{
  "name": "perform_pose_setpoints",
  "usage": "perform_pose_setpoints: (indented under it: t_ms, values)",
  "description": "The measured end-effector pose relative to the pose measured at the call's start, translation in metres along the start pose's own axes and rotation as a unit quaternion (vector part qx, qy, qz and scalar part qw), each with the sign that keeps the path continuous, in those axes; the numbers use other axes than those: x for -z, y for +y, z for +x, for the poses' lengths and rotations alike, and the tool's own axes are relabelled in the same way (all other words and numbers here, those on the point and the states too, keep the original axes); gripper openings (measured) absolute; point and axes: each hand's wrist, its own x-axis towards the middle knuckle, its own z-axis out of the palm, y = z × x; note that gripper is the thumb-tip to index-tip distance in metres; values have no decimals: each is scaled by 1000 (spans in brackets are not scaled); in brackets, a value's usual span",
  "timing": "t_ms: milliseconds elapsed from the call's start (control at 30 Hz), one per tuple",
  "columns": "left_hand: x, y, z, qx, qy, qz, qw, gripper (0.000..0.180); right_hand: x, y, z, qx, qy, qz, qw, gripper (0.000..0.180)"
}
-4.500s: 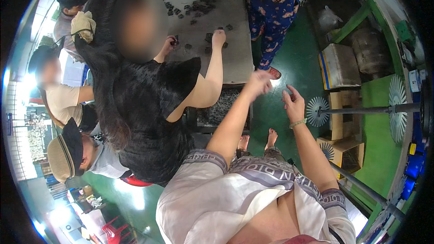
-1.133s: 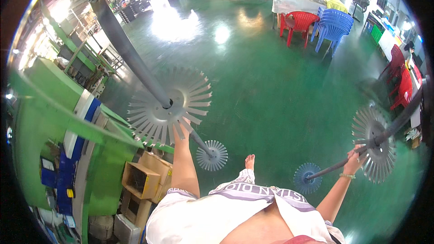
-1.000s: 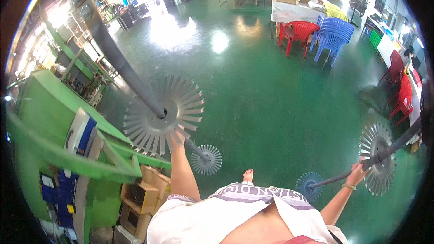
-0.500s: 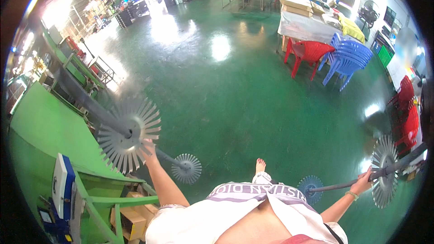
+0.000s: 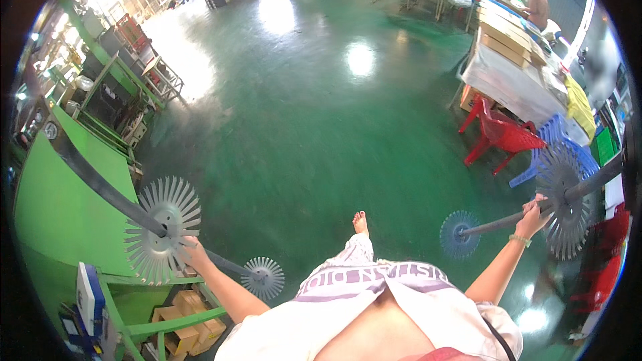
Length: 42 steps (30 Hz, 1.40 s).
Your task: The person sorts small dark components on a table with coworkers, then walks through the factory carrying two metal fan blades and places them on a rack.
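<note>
Lower left: left hand closed round left rod, fingers mostly hidden behind a toothed disc. Right side: right hand wrapped round right rod between its discs, presumably for balance. Beyond, upper right: covered table.

The left rod and right rod that I grip appear as smooth grey metal, dull and matt. The left slotted disc and right slotted disc look like thin, bare sheet metal with a satin sheen (paler on the left one). My shirt is soft, matt cloth. The floor is smooth and glossy, with white glare patches. The red armchair looks like shiny moulded plastic; the flat cartons, matt cardboard; the table covering, translucent plastic sheeting.
</note>
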Motion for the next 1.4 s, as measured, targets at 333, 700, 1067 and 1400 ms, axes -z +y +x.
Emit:
perform_pose_setpoints:
  t_ms: [333, 700, 1067, 1400]
  values:
    - [-123, 151, 108, 84, -99, -40, 991, 9, -236, 15, 113, 63, 16, -6, 998, 32]
    - [-231, 304, 210, 113, -151, -3, 982, 13, -560, 175, 257, -64, -10, 33, 997, 28]
    - [-382, 396, 297, 82, -137, 56, 986, 10, -925, 243, 276, -30, -208, 86, 974, 33]
    - [-570, 521, 505, 381, -228, -158, 882, 18, -1147, 277, 292, -36, -171, 75, 982, 29]
